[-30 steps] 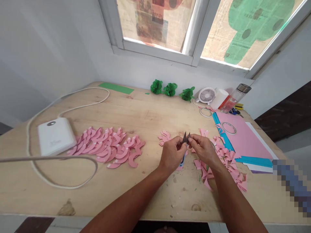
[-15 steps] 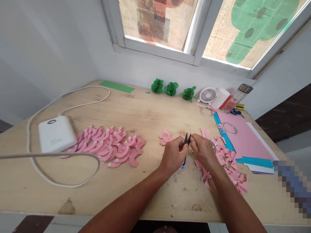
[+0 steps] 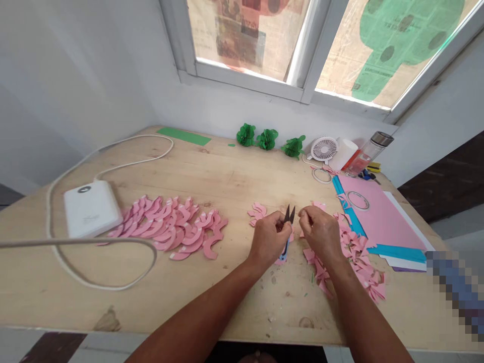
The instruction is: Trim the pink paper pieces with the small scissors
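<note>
While both forearms reach forward over the wooden table (image 3: pixel 234 179), the left hand (image 3: pixel 269 239) grips a pair of scissors (image 3: pixel 288 216) around the middle, thumb pressed against curled fingers. The dark blades point away from the person, with their tips slightly parted. The blue handle extends below the hand, toward the person. The scissors are located between the two hands, near the middle of the table's front half.

The right hand (image 3: pixel 321 233) is positioned just beside the blades, separated from them by a narrow gap. Its fingers are curled, with the fingertips drawn together in a pinch; whether they grasp anything cannot be told.

A small group of pink pieces (image 3: pixel 258 210) lies just beyond the left hand. Farther left, a large pile of curved pink strips (image 3: pixel 166 227) extends toward a white box (image 3: pixel 93 209). Pink scraps (image 3: pixel 357 252) are scattered beside the right hand and forearm.

To the right of the scraps, a pink sheet (image 3: pixel 389 217) lies flat with a ring (image 3: pixel 357 192) on it. Along the back edge stand three green paper ornaments (image 3: pixel 267 139), a small fan (image 3: pixel 324 149) and, at the right, a tilted bottle (image 3: pixel 366 157).
</note>
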A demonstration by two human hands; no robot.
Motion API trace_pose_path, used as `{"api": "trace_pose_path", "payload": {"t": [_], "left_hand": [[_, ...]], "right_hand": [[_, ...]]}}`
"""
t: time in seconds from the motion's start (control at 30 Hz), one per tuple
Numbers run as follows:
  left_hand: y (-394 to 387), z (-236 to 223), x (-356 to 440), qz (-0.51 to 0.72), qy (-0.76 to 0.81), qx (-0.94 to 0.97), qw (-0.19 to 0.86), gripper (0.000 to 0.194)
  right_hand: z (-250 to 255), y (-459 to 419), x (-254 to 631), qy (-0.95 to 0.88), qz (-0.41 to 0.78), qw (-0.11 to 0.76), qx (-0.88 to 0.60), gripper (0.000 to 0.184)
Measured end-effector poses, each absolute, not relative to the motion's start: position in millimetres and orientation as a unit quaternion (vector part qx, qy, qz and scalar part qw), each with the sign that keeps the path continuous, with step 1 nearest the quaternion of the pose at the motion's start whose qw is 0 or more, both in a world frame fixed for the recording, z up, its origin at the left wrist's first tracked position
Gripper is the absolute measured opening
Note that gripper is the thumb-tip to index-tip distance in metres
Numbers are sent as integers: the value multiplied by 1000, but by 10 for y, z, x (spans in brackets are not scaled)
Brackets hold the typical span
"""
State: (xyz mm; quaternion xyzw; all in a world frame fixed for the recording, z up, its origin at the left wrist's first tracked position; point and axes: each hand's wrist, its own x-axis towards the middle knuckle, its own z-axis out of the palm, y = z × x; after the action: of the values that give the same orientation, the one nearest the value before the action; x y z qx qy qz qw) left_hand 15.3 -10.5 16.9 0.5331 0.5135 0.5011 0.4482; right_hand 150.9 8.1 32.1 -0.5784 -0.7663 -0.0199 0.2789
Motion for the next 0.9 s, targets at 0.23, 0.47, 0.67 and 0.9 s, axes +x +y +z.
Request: {"api": "trace_pose_path", "payload": {"t": [0.23,0.47,0.67,0.9], "left_hand": [[-99,152,187,495,483,487,534,11],[-92,172,193,504,471,447,570,10],[-89,185,197,501,476,431,581,8],[-89,190,198,492,485,418,589,8]], "right_hand": [[271,163,1550,-651,296,426,-554,25],[296,171,1541,-585,406,468,-524,18],[288,167,1534,-565,453,475,-500,16],[232,188,1552,-533,498,498,-469,22]]}}
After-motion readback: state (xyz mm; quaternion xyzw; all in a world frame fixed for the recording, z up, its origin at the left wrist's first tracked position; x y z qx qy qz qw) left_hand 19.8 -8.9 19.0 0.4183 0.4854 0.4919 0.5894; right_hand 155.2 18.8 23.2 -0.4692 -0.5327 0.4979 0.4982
